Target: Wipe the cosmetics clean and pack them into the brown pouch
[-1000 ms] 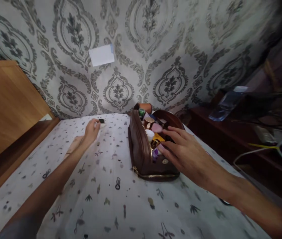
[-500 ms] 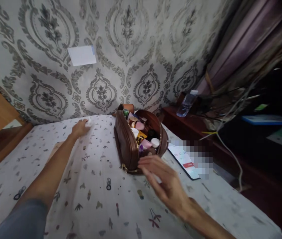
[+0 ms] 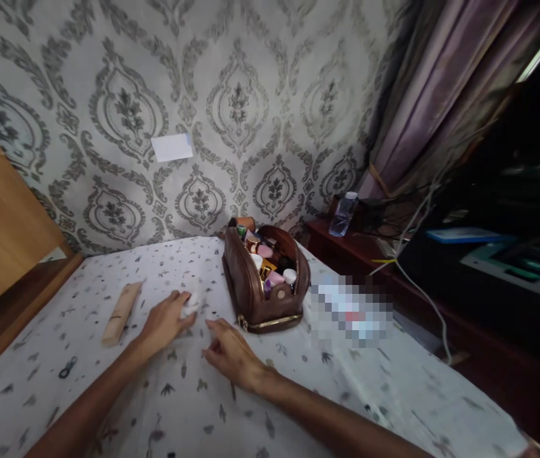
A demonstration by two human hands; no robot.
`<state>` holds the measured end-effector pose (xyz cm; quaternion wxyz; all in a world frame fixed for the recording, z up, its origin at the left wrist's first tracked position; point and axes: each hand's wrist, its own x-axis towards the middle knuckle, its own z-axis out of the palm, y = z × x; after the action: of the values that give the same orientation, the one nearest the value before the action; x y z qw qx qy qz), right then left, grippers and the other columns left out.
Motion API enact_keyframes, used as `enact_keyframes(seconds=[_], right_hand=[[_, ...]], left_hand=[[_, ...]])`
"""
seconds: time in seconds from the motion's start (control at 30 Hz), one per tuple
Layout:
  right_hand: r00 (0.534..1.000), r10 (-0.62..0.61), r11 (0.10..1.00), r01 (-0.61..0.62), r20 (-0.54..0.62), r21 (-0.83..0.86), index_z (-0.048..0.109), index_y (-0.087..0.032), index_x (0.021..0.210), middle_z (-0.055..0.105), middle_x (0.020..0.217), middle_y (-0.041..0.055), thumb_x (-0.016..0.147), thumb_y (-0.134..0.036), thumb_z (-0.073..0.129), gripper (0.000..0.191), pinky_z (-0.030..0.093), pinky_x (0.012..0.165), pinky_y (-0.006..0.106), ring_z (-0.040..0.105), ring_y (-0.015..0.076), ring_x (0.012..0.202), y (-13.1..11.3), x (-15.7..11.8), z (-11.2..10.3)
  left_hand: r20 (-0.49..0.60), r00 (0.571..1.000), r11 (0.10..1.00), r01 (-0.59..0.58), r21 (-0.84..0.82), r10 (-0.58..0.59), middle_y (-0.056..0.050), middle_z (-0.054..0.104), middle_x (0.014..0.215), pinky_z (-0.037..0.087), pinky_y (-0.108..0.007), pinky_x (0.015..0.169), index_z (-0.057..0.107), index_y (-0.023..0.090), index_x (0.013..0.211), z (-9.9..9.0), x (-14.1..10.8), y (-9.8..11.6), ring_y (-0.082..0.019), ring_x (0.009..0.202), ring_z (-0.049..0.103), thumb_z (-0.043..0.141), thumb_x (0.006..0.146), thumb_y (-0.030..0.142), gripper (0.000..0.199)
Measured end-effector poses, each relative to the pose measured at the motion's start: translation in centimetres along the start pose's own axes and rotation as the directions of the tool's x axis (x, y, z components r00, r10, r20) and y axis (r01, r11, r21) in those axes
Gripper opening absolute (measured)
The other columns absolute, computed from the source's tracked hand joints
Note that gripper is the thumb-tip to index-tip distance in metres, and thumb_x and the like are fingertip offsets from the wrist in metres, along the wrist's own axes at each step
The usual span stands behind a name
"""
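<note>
- Looks like a room in a home.
- Shows ornate patterned wallpaper (image 3: 238,102) and a mauve curtain (image 3: 422,95) gathered by a band (image 3: 380,181).
- Has a small-print cloth (image 3: 169,264) spread beside wooden furniture (image 3: 7,229).

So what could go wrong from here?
The small white item seems held only near the fingertips of the left hand, so it might slip; it is too blurred to identify.
The brown bag gapes open, packed with small containers; a knock from the nearby right hand could spill some.
The beige tube-like item lies loose beside the left forearm, which might brush it aside.
</note>
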<state>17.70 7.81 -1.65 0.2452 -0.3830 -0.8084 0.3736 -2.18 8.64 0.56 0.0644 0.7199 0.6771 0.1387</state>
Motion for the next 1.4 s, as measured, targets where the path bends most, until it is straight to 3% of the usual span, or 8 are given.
enact_keyframes(seconds=[0.23, 0.4, 0.57, 0.67, 0.9, 1.03, 1.2, 1.4], right_hand=[[0.995, 0.056, 0.998, -0.057, -0.087, -0.012, 0.058, -0.018, 0.089, 0.062, 0.084, 0.0020, 0.068, -0.018, 0.071, 0.025, 0.045, 0.068, 0.028, 0.057, 0.0176, 0.075, -0.5, 1.4, 2.5], [0.985, 0.050, 0.999, -0.047, -0.165, 0.017, 0.060, -0.015, 0.094, 0.066, 0.086, 0.0052, 0.074, -0.020, 0.066, 0.021, 0.045, 0.071, 0.029, 0.058, 0.0186, 0.077, -0.1, 1.1, 3.4], [0.986, -0.010, 0.997, 0.023, -0.166, 0.077, 0.064, -0.015, 0.108, 0.069, 0.100, 0.0070, 0.071, -0.023, 0.072, 0.038, 0.047, 0.080, 0.030, 0.061, 0.0206, 0.088, 0.6, 1.2, 3.5], [0.987, -0.004, 0.998, 0.014, -0.162, 0.058, 0.064, -0.014, 0.110, 0.069, 0.100, 0.0071, 0.070, -0.022, 0.073, 0.041, 0.047, 0.081, 0.031, 0.062, 0.0207, 0.089, 0.4, 1.1, 3.4], [0.979, -0.027, 0.996, 0.044, -0.201, 0.078, 0.065, -0.014, 0.098, 0.068, 0.089, 0.0048, 0.075, -0.028, 0.069, 0.027, 0.047, 0.074, 0.030, 0.060, 0.0192, 0.079, 0.8, 1.0, 3.8], [0.971, -0.139, 0.988, 0.148, -0.193, 0.034, 0.064, -0.016, 0.101, 0.068, 0.095, 0.0060, 0.073, -0.022, 0.069, 0.028, 0.048, 0.079, 0.032, 0.062, 0.0208, 0.085, 1.2, 1.0, 4.2], [0.965, -0.212, 0.974, 0.222, -0.154, 0.049, 0.065, -0.020, 0.108, 0.068, 0.103, 0.0062, 0.072, -0.018, 0.073, 0.037, 0.050, 0.084, 0.034, 0.063, 0.0219, 0.091, 1.0, 0.9, 4.2], [0.971, -0.149, 0.961, 0.186, -0.187, 0.204, 0.065, -0.021, 0.111, 0.070, 0.107, 0.0051, 0.069, -0.021, 0.076, 0.044, 0.051, 0.087, 0.036, 0.065, 0.0226, 0.096, 1.5, 1.0, 4.3]], left_hand=[[-0.131, 0.991, 0.953, -0.046, -0.301, 0.007, -0.006, 0.065, 0.094, 0.048, -0.036, 0.081, 0.056, 0.021, 0.098, 1.6, -4.6, 2.2, -0.025, 0.090, 0.063, 0.051, 0.089, 0.042, 0.023], [-0.160, 0.987, 0.825, -0.077, -0.560, -0.017, -0.005, 0.064, 0.093, 0.048, -0.032, 0.082, 0.057, 0.019, 0.098, 2.2, -5.6, 2.3, -0.021, 0.087, 0.060, 0.048, 0.092, 0.045, 0.028], [-0.122, 0.973, 0.656, 0.039, -0.754, -0.197, -0.003, 0.063, 0.088, 0.048, -0.028, 0.079, 0.061, 0.018, 0.097, 2.6, -5.4, 0.9, -0.018, 0.085, 0.060, 0.047, 0.093, 0.040, 0.027], [-0.168, 0.953, 0.652, 0.038, -0.758, -0.252, -0.005, 0.065, 0.098, 0.049, -0.029, 0.084, 0.060, 0.019, 0.112, 2.7, -5.6, 0.5, -0.019, 0.093, 0.062, 0.047, 0.094, 0.038, 0.030], [-0.305, 0.947, 0.853, -0.236, -0.465, 0.096, -0.009, 0.057, 0.110, 0.045, -0.034, 0.097, 0.065, 0.021, 0.118, 3.3, -6.5, 1.7, -0.023, 0.108, 0.057, 0.041, 0.099, 0.037, 0.035], [-0.320, 0.947, 0.840, -0.193, -0.508, 0.024, -0.005, 0.057, 0.092, 0.046, -0.031, 0.084, 0.063, 0.020, 0.098, 3.7, -6.0, 1.4, -0.019, 0.090, 0.058, 0.041, 0.099, 0.037, 0.028], [-0.216, 0.970, 0.729, -0.066, -0.681, -0.115, 0.003, 0.047, 0.068, 0.039, -0.024, 0.061, 0.053, 0.020, 0.079, 3.6, -5.4, 0.5, -0.013, 0.063, 0.047, 0.043, 0.096, 0.038, 0.027], [-0.244, 0.960, 0.663, -0.093, -0.743, -0.138, -0.003, 0.067, 0.100, 0.046, -0.027, 0.085, 0.061, 0.019, 0.111, 3.4, -5.4, 0.1, -0.018, 0.092, 0.061, 0.043, 0.093, 0.031, 0.029]])
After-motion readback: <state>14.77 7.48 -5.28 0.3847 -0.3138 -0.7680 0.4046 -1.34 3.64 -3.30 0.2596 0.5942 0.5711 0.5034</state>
